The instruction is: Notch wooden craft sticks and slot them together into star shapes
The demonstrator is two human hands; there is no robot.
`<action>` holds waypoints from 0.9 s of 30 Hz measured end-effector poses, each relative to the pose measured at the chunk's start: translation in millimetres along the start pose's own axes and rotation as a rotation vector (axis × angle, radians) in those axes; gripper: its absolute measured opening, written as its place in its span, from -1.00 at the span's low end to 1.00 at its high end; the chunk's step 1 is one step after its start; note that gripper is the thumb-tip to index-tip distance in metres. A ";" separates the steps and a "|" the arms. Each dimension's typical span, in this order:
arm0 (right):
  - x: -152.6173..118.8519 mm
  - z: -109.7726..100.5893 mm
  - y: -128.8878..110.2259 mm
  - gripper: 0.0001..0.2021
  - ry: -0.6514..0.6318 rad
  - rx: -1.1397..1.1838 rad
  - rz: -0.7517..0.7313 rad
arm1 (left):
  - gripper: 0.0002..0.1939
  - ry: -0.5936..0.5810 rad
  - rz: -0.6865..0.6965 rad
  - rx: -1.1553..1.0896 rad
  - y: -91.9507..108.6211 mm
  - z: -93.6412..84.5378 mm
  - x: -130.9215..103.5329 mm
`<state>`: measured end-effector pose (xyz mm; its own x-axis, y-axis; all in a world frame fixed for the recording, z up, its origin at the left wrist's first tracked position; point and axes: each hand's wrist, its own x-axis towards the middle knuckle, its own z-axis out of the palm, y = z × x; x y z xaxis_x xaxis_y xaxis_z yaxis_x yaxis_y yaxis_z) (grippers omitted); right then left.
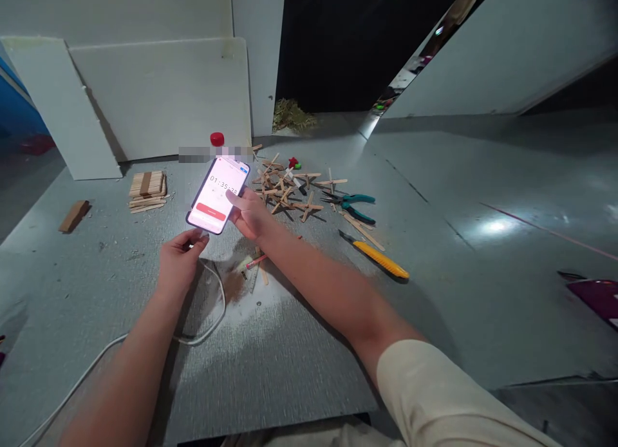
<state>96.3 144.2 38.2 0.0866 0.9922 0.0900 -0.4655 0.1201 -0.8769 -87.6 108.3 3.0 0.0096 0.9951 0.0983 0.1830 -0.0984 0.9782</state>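
The phone (218, 195) sits between our 2 hands, long axis tilting up and away toward the right. Our right hand (250, 213) grips its right edge, thumb on the screen; our left hand (179, 263) pinches the white cable (212, 318) at its lower end. The plug is hidden, the screen digits blurred. Sticks (290, 189) lie beyond our right hand.

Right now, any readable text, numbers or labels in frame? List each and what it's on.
"01:35:38", roughly; the last digits are soft: on the lit screen of the phone, held between the left hand and right hand.
Red button on the screen, below the number: its label is too small to read.
Top of the screen: small text, blurred, unreadable.
Utility knife, pliers, red cap, stick stack: no legible markings.
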 end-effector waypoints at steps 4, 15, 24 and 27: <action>0.8 -2.3 -4.3 -0.68 0.010 0.006 0.006 | -0.55 0.011 -0.012 -0.063 1.8 -0.3 -1.1; -1.2 -2.1 -5.6 -0.72 0.007 -0.043 -0.016 | -0.64 0.022 -0.043 -0.068 9.1 -0.7 -0.5; -0.1 -2.1 -5.1 -0.61 -0.020 -0.030 -0.052 | -0.65 0.023 -0.040 0.028 20.2 -4.9 0.1; -0.5 -1.9 -4.5 -0.61 -0.035 -0.025 -0.060 | -0.63 0.037 -0.041 0.040 21.6 -4.3 -2.5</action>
<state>99.9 143.0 41.2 0.0827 0.9838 0.1592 -0.4384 0.1793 -0.8807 -87.9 103.6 24.6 -0.0354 0.9972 0.0659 0.2212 -0.0565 0.9736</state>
